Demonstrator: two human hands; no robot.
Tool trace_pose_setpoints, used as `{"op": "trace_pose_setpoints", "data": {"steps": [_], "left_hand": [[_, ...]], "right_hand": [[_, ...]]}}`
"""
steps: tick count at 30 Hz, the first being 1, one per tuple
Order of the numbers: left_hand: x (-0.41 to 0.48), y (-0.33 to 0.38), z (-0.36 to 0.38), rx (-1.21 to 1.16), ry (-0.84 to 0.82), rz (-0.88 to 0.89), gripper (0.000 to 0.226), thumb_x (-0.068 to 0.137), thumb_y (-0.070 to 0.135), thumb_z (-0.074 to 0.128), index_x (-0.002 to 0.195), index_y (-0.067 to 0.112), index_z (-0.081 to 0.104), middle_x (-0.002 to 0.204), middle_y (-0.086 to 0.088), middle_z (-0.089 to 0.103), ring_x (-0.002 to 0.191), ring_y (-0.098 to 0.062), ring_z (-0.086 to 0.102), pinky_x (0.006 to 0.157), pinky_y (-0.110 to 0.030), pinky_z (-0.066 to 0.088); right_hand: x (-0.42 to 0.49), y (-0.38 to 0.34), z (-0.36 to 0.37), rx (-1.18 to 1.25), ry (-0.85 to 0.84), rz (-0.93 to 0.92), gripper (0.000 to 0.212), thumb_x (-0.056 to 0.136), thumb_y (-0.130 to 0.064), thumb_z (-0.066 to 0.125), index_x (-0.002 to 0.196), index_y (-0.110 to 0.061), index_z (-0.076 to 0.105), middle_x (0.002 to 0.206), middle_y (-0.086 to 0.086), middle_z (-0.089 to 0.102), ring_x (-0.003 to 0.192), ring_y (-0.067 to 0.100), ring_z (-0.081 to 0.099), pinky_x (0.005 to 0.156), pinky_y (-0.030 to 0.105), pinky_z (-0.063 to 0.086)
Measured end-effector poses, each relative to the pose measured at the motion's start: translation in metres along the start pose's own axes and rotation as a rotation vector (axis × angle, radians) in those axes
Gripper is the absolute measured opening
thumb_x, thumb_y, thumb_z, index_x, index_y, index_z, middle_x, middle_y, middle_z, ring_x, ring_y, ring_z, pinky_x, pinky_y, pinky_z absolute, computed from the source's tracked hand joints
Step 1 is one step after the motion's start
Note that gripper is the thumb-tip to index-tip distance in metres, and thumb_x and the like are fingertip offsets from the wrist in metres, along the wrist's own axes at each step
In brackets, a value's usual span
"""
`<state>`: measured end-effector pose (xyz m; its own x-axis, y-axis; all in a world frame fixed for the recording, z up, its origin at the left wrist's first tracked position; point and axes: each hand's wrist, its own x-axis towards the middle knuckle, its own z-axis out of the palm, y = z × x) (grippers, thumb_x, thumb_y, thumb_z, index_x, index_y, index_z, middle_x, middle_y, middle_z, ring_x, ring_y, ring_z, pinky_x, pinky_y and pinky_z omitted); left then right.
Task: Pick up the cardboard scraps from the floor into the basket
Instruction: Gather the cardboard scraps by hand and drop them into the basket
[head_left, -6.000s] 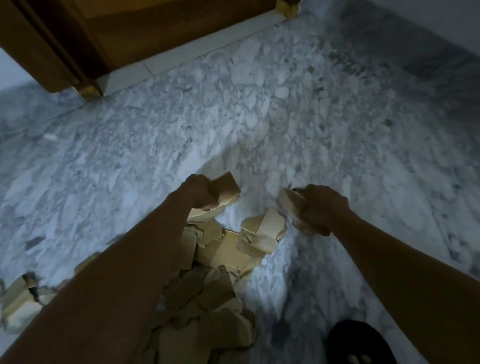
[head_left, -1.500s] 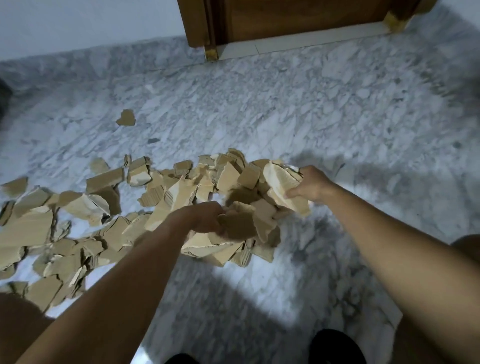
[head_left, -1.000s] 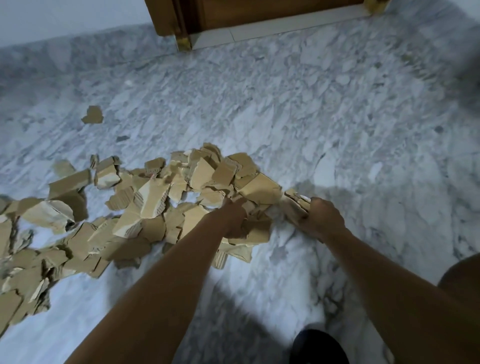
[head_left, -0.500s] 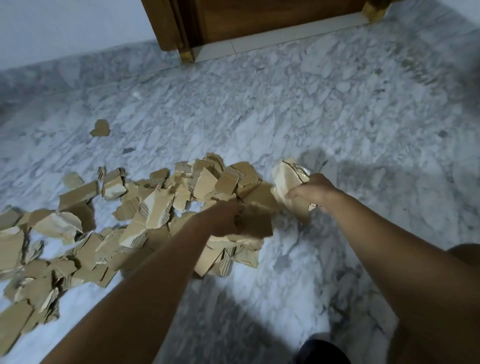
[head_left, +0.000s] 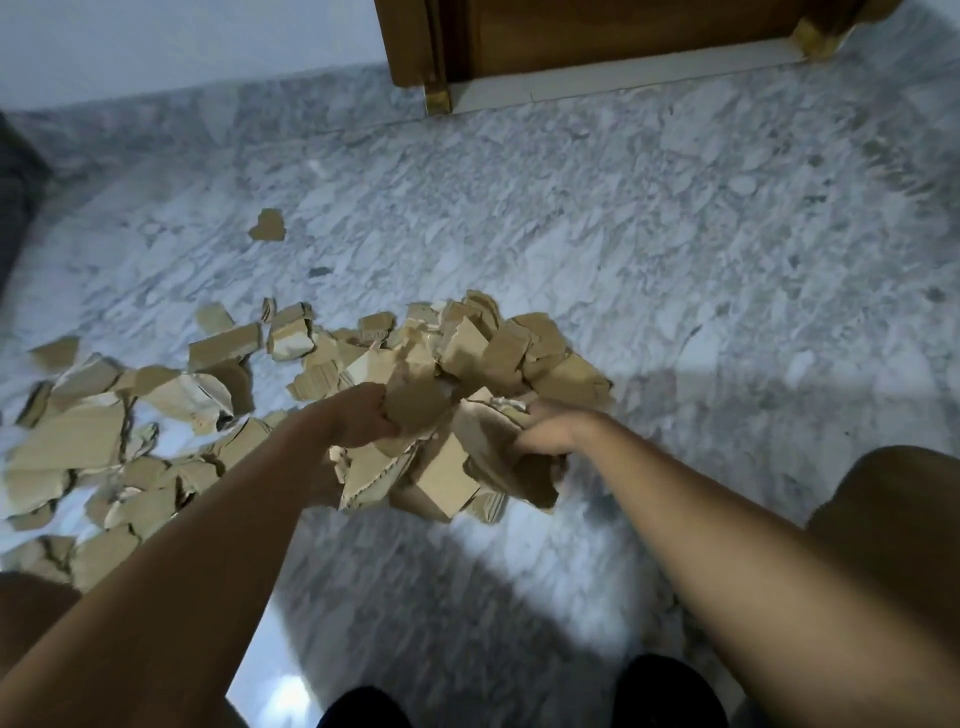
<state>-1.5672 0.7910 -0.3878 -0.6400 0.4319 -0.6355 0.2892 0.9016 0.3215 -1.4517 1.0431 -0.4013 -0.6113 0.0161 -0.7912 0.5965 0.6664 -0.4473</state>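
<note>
Head view, 1 entry.

Item 1: cardboard scraps (head_left: 498, 353), torn, tan. They were spread over the marble floor (head_left: 675, 260) in a loose drift from the left edge to the centre, heaped highest at the centre. 1 lone scrap (head_left: 267, 226) was lying well apart, farther off on the left.

Item 2: bundle (head_left: 441, 473) of scraps at the near edge of the heap, held between both hands.

Item 3: left hand (head_left: 358, 415). Its fingers were curled round the bundle's left side, with a brown piece pinched at the top.

Item 4: right hand (head_left: 545, 436). It was closed over the bundle's right side, knuckles up.

Change from 0.5 s before: the 2 hands had been brought nearer to each other. The pale piece formerly raised in the right hand had been lowered against the bundle. More pieces were gathered between the hands than before.

Item 5: wooden door (head_left: 597, 31) at the top, with a pale threshold strip (head_left: 623, 83) beneath it.

Item 6: 2 black shoes (head_left: 670, 691) at the bottom edge, and 1 knee (head_left: 893, 519) at the right.
</note>
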Motion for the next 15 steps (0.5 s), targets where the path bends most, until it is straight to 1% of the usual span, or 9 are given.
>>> {"op": "trace_pose_setpoints", "data": {"steps": [1, 2, 3, 4, 6, 8, 10, 12, 15], "left_hand": [[-0.005, -0.011, 0.000, 0.012, -0.005, -0.016, 0.017, 0.084, 0.021, 0.070, 0.093, 0.009, 0.061, 0.092, -0.012, 0.065, 0.074, -0.020, 0.058, 0.058, -0.028, 0.040], [-0.010, -0.021, 0.003, 0.018, -0.019, -0.033, 0.014, 0.084, 0.021, 0.069, 0.078, 0.012, 0.061, 0.085, -0.011, 0.064, 0.069, -0.019, 0.056, 0.056, -0.027, 0.039], [-0.014, -0.031, 0.006, 0.014, -0.026, -0.036, 0.015, 0.084, 0.020, 0.069, 0.073, 0.015, 0.060, 0.083, -0.010, 0.065, 0.069, -0.019, 0.057, 0.057, -0.027, 0.040], [-0.018, -0.039, 0.009, -0.006, -0.027, -0.047, 0.012, 0.084, 0.019, 0.068, 0.075, 0.015, 0.061, 0.084, -0.010, 0.066, 0.072, -0.020, 0.059, 0.061, -0.027, 0.041], [-0.022, -0.053, 0.015, -0.048, 0.006, -0.056, 0.007, 0.083, 0.016, 0.068, 0.088, 0.013, 0.066, 0.089, -0.010, 0.067, 0.079, -0.023, 0.060, 0.068, -0.028, 0.042], [-0.025, -0.059, 0.018, -0.085, 0.023, -0.055, 0.022, 0.081, 0.015, 0.070, 0.102, 0.009, 0.069, 0.090, -0.005, 0.064, 0.084, -0.022, 0.060, 0.074, -0.029, 0.044], [-0.027, -0.061, 0.019, -0.102, 0.023, -0.060, 0.028, 0.080, 0.015, 0.072, 0.107, 0.008, 0.069, 0.092, -0.004, 0.064, 0.087, -0.022, 0.060, 0.077, -0.031, 0.045], [-0.027, -0.060, 0.016, -0.108, 0.010, -0.064, 0.029, 0.079, 0.017, 0.071, 0.107, 0.009, 0.069, 0.097, -0.008, 0.067, 0.090, -0.024, 0.062, 0.078, -0.032, 0.048], [-0.026, -0.053, 0.007, -0.123, 0.011, -0.053, 0.021, 0.080, 0.013, 0.070, 0.100, 0.011, 0.068, 0.094, -0.008, 0.067, 0.087, -0.023, 0.062, 0.074, -0.030, 0.046]], "right_hand": [[0.003, -0.009, 0.009, -0.014, 0.010, 0.016, 0.057, 0.071, -0.037, 0.079, 0.117, -0.013, 0.056, 0.103, 0.013, 0.069, 0.082, 0.029, 0.071, 0.069, 0.041, 0.061], [0.008, -0.015, 0.021, -0.041, 0.049, 0.022, 0.053, 0.075, -0.037, 0.077, 0.117, -0.011, 0.056, 0.106, 0.013, 0.067, 0.087, 0.029, 0.068, 0.074, 0.039, 0.060], [0.014, -0.019, 0.033, -0.083, 0.104, 0.035, 0.050, 0.078, -0.037, 0.073, 0.117, -0.011, 0.058, 0.109, 0.011, 0.066, 0.093, 0.029, 0.066, 0.079, 0.038, 0.058], [0.019, -0.021, 0.045, -0.122, 0.178, 0.047, 0.046, 0.079, -0.038, 0.069, 0.117, -0.013, 0.060, 0.110, 0.010, 0.066, 0.096, 0.030, 0.065, 0.084, 0.040, 0.056], [0.038, -0.019, 0.068, -0.157, 0.346, 0.126, 0.040, 0.074, -0.045, 0.061, 0.109, -0.025, 0.063, 0.103, 0.004, 0.068, 0.097, 0.033, 0.065, 0.083, 0.045, 0.053], [0.044, -0.021, 0.081, -0.182, 0.439, 0.184, 0.040, 0.069, -0.052, 0.058, 0.100, -0.028, 0.062, 0.098, 0.003, 0.069, 0.100, 0.037, 0.061, 0.081, 0.046, 0.048], [0.030, -0.029, 0.080, -0.204, 0.421, 0.178, 0.037, 0.069, -0.049, 0.061, 0.100, -0.028, 0.060, 0.103, 0.004, 0.068, 0.106, 0.039, 0.058, 0.086, 0.046, 0.048], [0.016, -0.035, 0.071, -0.202, 0.354, 0.182, 0.043, 0.069, -0.048, 0.064, 0.106, -0.027, 0.060, 0.105, 0.004, 0.068, 0.103, 0.036, 0.063, 0.089, 0.045, 0.051], [0.018, -0.033, 0.063, -0.145, 0.227, 0.263, 0.066, 0.055, -0.068, 0.066, 0.104, -0.025, 0.058, 0.102, 0.004, 0.069, 0.094, 0.030, 0.066, 0.086, 0.042, 0.054]]}}
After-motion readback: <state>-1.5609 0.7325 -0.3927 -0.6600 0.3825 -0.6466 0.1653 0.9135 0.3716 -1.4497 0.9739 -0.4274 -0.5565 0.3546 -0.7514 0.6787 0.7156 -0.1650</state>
